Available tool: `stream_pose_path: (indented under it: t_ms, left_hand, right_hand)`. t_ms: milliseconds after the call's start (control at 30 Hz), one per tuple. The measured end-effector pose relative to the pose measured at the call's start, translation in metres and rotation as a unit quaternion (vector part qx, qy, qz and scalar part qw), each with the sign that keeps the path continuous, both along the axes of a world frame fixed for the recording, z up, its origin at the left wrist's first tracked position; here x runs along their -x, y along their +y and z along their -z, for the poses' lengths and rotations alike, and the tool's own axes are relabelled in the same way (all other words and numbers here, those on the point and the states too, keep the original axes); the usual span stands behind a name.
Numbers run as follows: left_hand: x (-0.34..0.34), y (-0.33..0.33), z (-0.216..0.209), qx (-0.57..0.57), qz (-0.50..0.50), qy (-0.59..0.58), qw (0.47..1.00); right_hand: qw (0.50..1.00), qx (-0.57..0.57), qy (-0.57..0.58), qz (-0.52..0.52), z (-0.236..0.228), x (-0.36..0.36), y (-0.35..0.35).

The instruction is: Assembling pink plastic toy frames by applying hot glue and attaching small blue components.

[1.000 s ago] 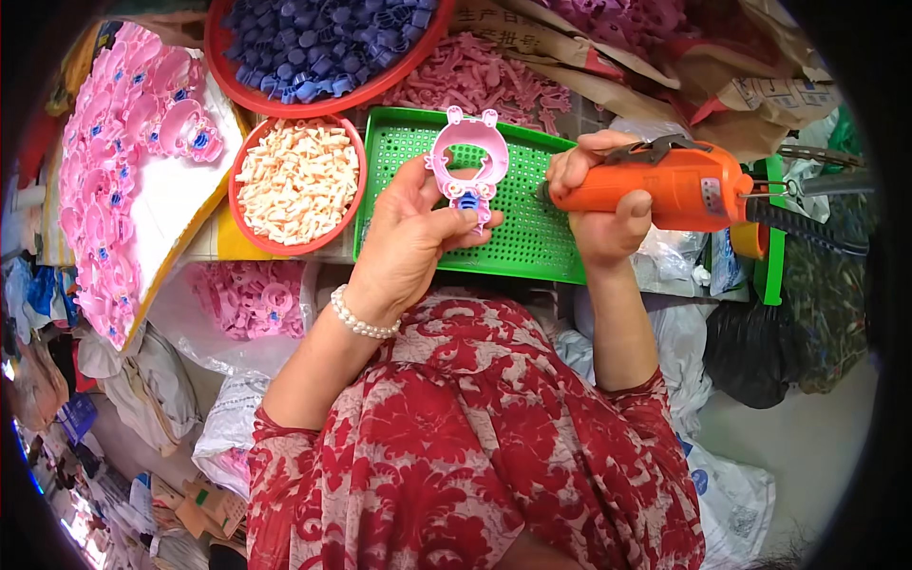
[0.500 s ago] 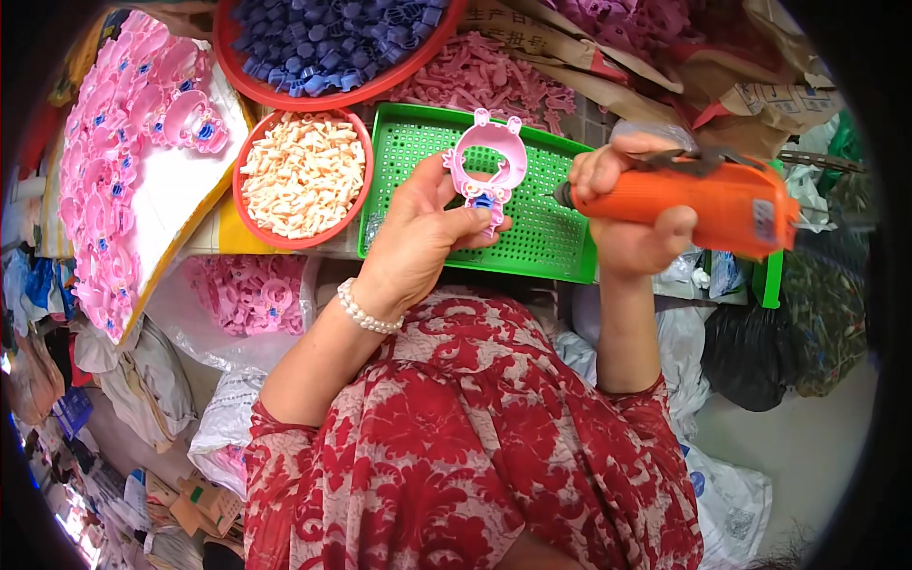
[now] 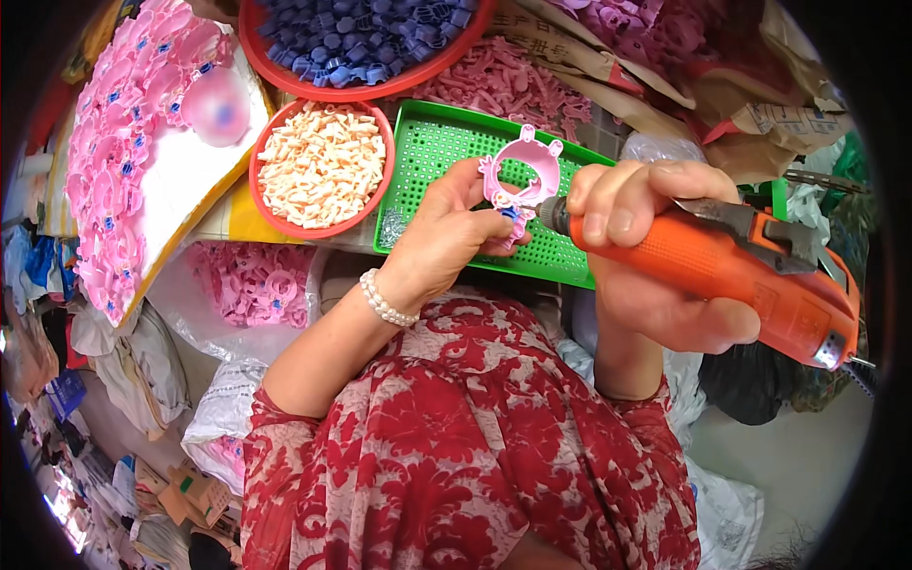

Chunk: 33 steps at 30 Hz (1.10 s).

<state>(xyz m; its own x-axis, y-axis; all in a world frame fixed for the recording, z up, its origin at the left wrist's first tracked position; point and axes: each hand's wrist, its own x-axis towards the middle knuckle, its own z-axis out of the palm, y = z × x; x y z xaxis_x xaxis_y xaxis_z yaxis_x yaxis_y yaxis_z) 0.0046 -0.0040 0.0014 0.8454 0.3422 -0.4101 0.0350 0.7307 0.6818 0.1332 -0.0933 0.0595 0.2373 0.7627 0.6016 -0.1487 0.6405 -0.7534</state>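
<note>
My left hand [image 3: 446, 228] is closed on a pink plastic figure [image 3: 543, 169] with a ring-shaped head, two small ears and a blue piece on its lower part. Fingers and thumb pinch its lower end above the green tray. In my right hand [image 3: 655, 256] is an orange electric screwdriver [image 3: 736, 280], gripped with its nose pointing left. The tool's tip reaches the blue piece; whether a screw sits there is too small to tell. Beneath both hands lies the perforated green tray [image 3: 432, 157], with small metal bits [image 3: 391, 228] in its near left corner.
A red basin [image 3: 366, 92] of blue parts and a smaller red bowl [image 3: 388, 180] of cream pieces stand left of the tray. Pink figures [image 3: 109, 171] are heaped on a white board [image 3: 190, 176] farther left. Loose pink parts [image 3: 518, 85] lie behind the tray, beside brown paper sacks [image 3: 627, 76].
My right hand has brought the screwdriver closer and tilted it, so its tip now meets the pink figure. The left hand and figure have shifted slightly right and nearer in the picture.
</note>
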Motion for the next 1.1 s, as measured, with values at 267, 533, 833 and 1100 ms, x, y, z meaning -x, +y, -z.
stream_pose_path:
  t_ms: [267, 533, 833, 1100]
  left_hand:
    - [0.0, -0.001, 0.0, -0.009, -0.005, 0.0, 1.0]
    - [0.002, -0.001, 0.001, -0.014, 0.011, -0.011, 1.0]
    - [-0.002, -0.008, 0.002, -0.026, -0.05, 0.006, 0.998]
    - [0.006, 0.003, -0.002, -0.021, -0.003, -0.029, 0.999]
  right_hand:
    - [0.998, 0.04, 0.023, 0.032, 0.008, 0.008, 0.007]
    - [0.995, 0.067, 0.041, 0.057, 0.023, 0.011, 0.012]
    - [0.993, 0.091, 0.046, 0.06, 0.027, 0.015, 0.014]
    - [0.998, 0.032, 0.036, 0.04, 0.02, 0.011, 0.015]
